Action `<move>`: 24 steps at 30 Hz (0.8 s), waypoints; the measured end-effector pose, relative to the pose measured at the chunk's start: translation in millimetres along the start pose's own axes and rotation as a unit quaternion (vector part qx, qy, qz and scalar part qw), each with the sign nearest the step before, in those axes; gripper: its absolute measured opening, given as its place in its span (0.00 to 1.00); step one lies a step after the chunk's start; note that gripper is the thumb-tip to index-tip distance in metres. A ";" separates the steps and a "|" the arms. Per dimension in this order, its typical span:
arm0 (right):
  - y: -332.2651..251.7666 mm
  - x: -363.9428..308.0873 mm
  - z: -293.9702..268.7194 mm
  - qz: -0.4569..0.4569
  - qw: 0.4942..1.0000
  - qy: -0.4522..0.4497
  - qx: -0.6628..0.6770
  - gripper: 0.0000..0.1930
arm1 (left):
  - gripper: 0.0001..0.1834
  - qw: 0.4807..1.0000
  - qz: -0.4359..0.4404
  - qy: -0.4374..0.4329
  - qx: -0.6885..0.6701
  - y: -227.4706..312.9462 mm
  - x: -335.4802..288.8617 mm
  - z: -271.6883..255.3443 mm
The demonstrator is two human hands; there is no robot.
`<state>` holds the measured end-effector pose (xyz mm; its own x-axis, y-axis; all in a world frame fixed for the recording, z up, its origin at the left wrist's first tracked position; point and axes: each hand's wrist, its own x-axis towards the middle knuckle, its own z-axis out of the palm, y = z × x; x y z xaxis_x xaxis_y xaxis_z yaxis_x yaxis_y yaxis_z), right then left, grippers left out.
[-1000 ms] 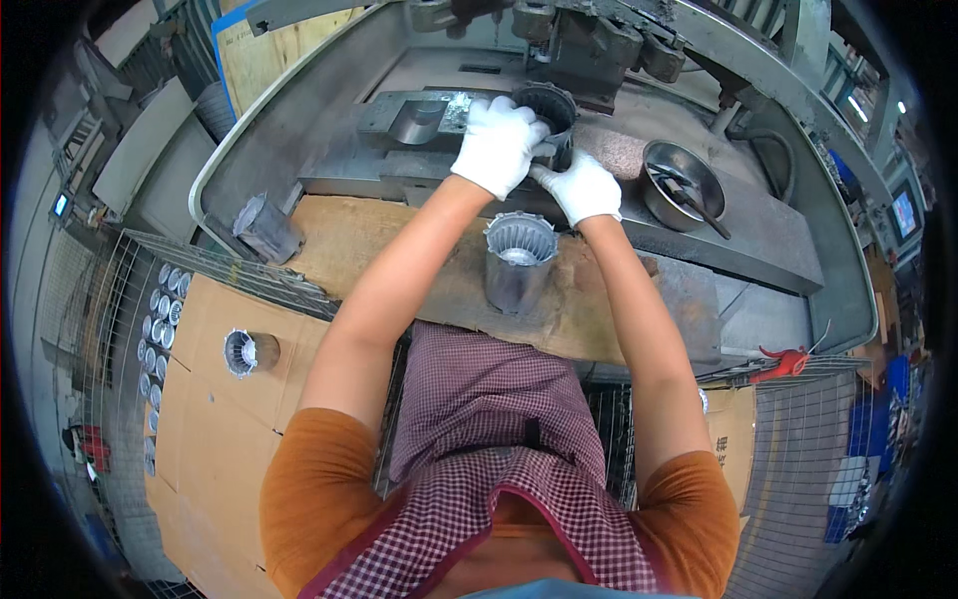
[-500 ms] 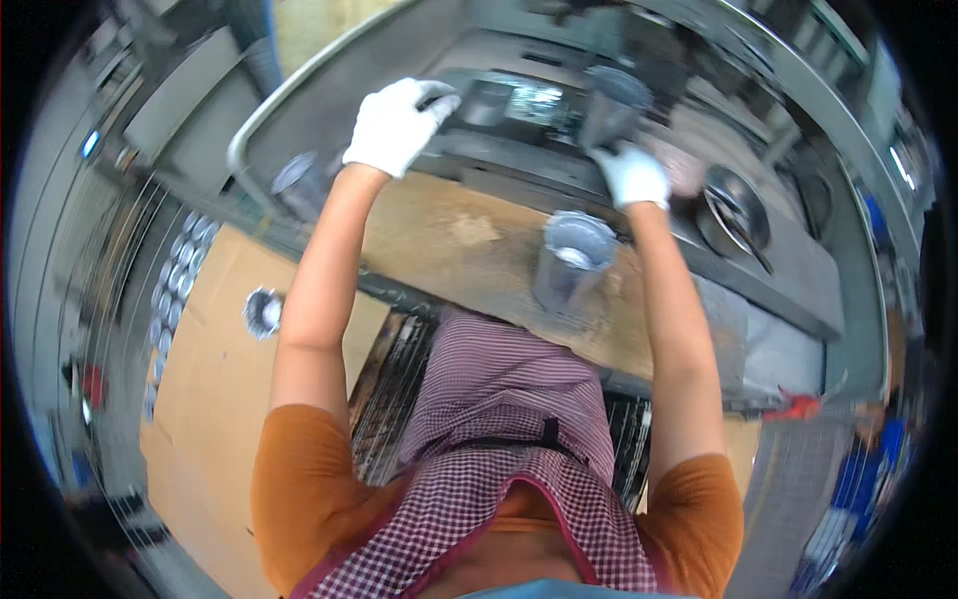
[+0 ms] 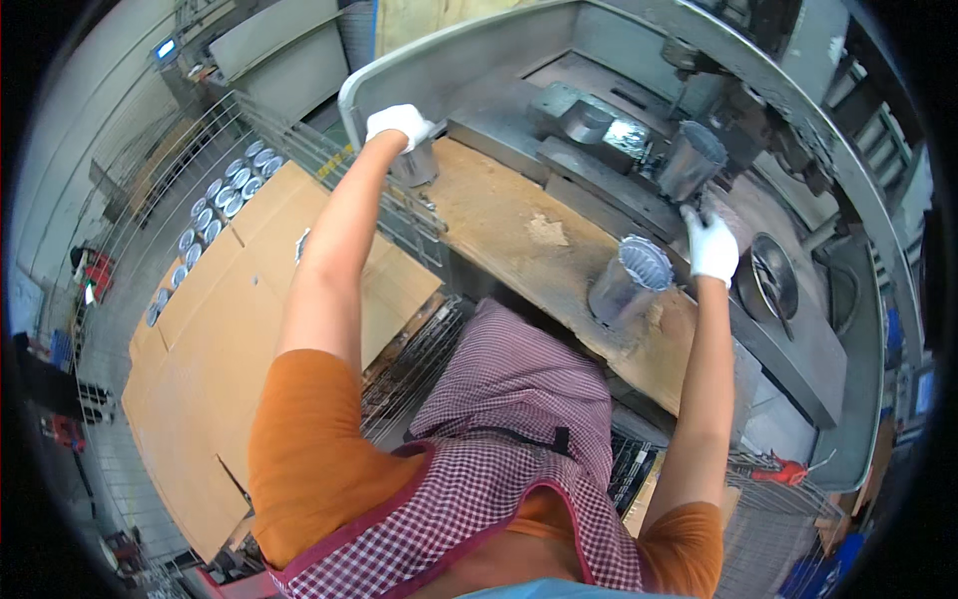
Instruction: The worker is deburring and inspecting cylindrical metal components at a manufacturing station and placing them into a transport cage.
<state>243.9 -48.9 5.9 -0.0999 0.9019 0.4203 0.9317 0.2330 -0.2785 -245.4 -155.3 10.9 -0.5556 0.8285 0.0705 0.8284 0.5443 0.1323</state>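
My left hand (image 3: 397,124), in a white glove, is closed on the top of a grey metal cup (image 3: 417,166) at the left end of the brown board (image 3: 519,225); the back of the hand hides most of its fingers. My gloved right hand (image 3: 713,246) is open, thumb and fingers apart, just below another metal cup (image 3: 692,160) that stands tilted beside the machine's metal block (image 3: 621,140). I cannot see it gripping that cup. A third cup with a ragged rim (image 3: 631,280) stands on the board between my arms.
A round metal pan (image 3: 768,288) with a dark-handled tool lies right of my right hand. Cardboard (image 3: 220,349) covers a wire cart on the left, with rows of metal cups (image 3: 238,180) beyond it. A grey guard rail (image 3: 699,20) curves around the machine.
My view has turned, shifting the scene. My left hand has moved from near the machine block to the cup at the board's left end and taken hold of it. My right hand has opened.
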 end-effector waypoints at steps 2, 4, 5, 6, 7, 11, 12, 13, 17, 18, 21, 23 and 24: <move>16.2 -29.4 -21.9 0.007 1.000 0.011 0.015 0.25 | 0.27 0.996 -0.002 0.026 -0.088 -9.4 10.2 6.1; 41.4 -57.2 -34.8 -0.002 0.999 0.040 0.034 0.21 | 0.26 0.925 -0.048 0.067 -0.372 -10.9 20.1 23.2; 54.7 -72.2 -40.0 -0.005 0.998 0.052 0.047 0.19 | 0.26 0.926 -0.039 0.061 -0.371 1.2 22.8 23.7; 65.1 -87.2 -46.9 0.006 0.995 0.060 0.084 0.17 | 0.25 0.809 -0.060 -0.011 -0.585 14.6 26.3 24.0; 71.1 -104.0 -55.0 0.013 0.993 0.081 0.082 0.16 | 0.24 0.639 -0.083 -0.085 -0.760 30.2 26.5 22.8; 99.5 -156.8 -73.0 0.058 0.990 0.080 0.100 0.13 | 0.21 0.524 -0.075 -0.131 -0.838 125.4 15.8 6.4; 106.5 -167.2 -75.5 0.074 0.989 0.085 0.096 0.12 | 0.20 0.555 -0.059 -0.091 -0.825 145.0 15.5 11.4; 113.6 -177.7 -78.0 0.078 0.988 0.089 0.095 0.12 | 0.20 0.584 -0.042 -0.051 -0.809 166.6 14.5 16.2; 131.5 -211.4 -91.4 0.125 0.985 0.080 0.091 0.12 | 0.22 0.798 0.035 0.113 -0.591 232.4 -27.3 3.3; 138.2 -220.4 -92.4 0.142 0.981 0.090 0.096 0.12 | 0.23 0.804 0.003 0.089 -0.588 246.9 -43.8 -2.1; 155.2 -239.0 -97.0 0.168 0.977 0.097 0.090 0.11 | 0.31 0.863 0.108 0.148 -0.471 253.3 -11.9 48.8; 168.5 -250.3 -96.0 0.188 0.968 0.110 0.125 0.11 | 0.32 0.912 0.136 0.130 -0.365 255.8 -12.4 42.3; 172.0 -254.8 -98.5 0.196 0.969 0.101 0.109 0.10 | 0.34 0.948 0.156 0.115 -0.253 255.8 -11.9 39.8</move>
<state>464.1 -274.4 -64.1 0.3366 0.8526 0.3998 0.7866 -0.0213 -0.6170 -24.0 -20.7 4.5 -0.3380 0.8564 0.3904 0.8468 0.0956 0.5233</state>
